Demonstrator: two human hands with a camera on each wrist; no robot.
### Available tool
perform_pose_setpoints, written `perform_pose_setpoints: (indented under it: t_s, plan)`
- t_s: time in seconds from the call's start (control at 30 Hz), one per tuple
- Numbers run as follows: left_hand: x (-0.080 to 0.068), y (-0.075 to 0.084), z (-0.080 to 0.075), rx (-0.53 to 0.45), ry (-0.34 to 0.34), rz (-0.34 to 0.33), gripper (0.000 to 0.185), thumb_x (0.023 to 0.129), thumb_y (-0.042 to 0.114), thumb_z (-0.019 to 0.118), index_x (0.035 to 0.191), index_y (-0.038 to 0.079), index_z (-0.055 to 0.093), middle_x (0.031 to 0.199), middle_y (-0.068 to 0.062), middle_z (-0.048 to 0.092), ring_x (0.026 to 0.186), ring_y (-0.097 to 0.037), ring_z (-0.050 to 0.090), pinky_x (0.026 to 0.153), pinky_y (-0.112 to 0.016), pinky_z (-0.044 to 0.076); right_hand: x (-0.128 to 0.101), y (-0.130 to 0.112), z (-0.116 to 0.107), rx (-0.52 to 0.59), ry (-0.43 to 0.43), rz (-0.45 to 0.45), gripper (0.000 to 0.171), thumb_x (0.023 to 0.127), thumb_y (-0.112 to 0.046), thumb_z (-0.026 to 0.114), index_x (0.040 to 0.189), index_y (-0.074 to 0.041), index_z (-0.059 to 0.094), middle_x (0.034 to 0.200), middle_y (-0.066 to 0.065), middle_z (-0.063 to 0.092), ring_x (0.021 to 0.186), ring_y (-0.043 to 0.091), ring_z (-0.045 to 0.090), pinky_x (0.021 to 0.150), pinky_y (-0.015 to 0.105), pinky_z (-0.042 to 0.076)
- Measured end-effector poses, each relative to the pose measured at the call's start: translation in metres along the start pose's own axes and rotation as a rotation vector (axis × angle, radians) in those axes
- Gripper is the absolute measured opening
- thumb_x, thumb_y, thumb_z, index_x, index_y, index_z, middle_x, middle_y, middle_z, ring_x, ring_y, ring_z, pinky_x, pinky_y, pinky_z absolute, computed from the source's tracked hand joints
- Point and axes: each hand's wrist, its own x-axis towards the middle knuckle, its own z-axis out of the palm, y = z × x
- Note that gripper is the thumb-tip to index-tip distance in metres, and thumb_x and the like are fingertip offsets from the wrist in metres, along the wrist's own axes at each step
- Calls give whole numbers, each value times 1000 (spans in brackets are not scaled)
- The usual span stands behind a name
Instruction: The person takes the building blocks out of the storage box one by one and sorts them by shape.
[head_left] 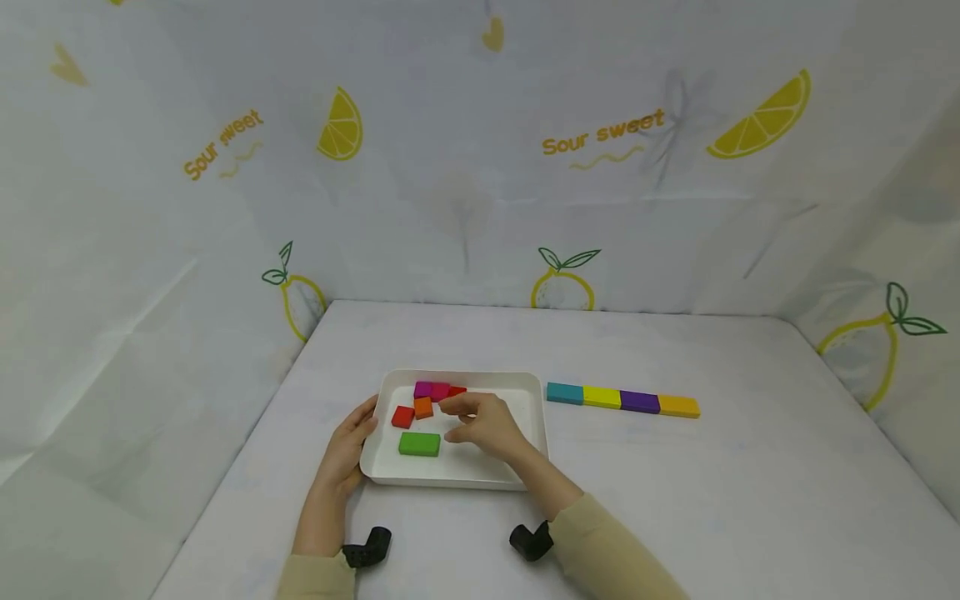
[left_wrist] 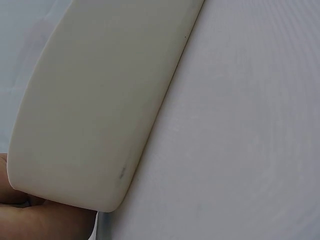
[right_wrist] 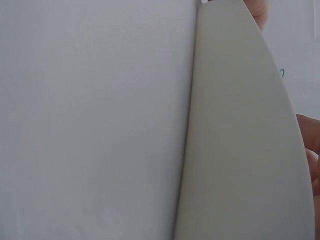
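Observation:
A shallow white tray [head_left: 480, 481] stands on the table in the head view. My left hand [head_left: 347, 446] grips its left side, thumb at the rim. Over the tray's middle is my right hand [head_left: 486, 423], its thumb and fingers spread apart with nothing seen between them. To the left of those fingertips lie a green rectangular block [head_left: 419, 444], an orange block [head_left: 423, 407] and a red block [head_left: 402, 417]. Along the far side sit a magenta block [head_left: 423, 389], a pink block [head_left: 440, 391] and another red block [head_left: 457, 390], partly covered by the right hand.
Right of the tray, a teal block [head_left: 565, 393], a yellow block [head_left: 602, 397], a purple block [head_left: 640, 402] and a yellow-orange block [head_left: 678, 406] form an end-to-end row. White cloth [head_left: 450, 167] printed with lemons hangs behind the table. Both wrist views mostly show the tray's outer wall.

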Motion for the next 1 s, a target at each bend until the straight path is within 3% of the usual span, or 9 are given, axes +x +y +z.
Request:
perform_pose_setpoints:
  t_s: [0.17,0.4,0.67,0.9,1.0]
  plan:
    - [0,0,1,-3,-6,2,50,107,13,34,157,9,26,165,-12,22,150,-27,27,88,-8,45,2,-1,12,-44,-8,-21,42,78,-4,80,119,-5,70,120,12,73,116,29,66,101,41,53]
    - [0,-1,2,-13,-10,9,50,108,12,33,157,9,25,165,-12,22,149,-27,26,87,-7,45,4,3,22,-112,-33,-24,41,76,-3,81,116,-7,72,115,9,75,109,25,68,96,36,56]
    - [-1,-1,2,7,10,2,50,107,12,34,156,9,26,165,-12,22,150,-28,27,108,-21,40,5,5,29,-138,-45,-27,41,76,-2,81,116,-7,73,114,6,75,108,22,68,97,36,55]
    - [1,-1,1,2,4,10,50,107,11,33,156,8,26,165,-12,22,150,-27,26,94,-10,45,3,2,32,-169,-39,-26,41,76,-2,80,117,-10,73,115,3,75,109,19,66,98,37,55]
    - [1,-1,1,5,5,5,50,107,11,33,157,8,26,165,-12,23,150,-27,27,102,-16,44,2,1,32,-172,-41,-29,42,76,-1,79,117,-10,73,115,3,75,109,19,65,99,38,54]
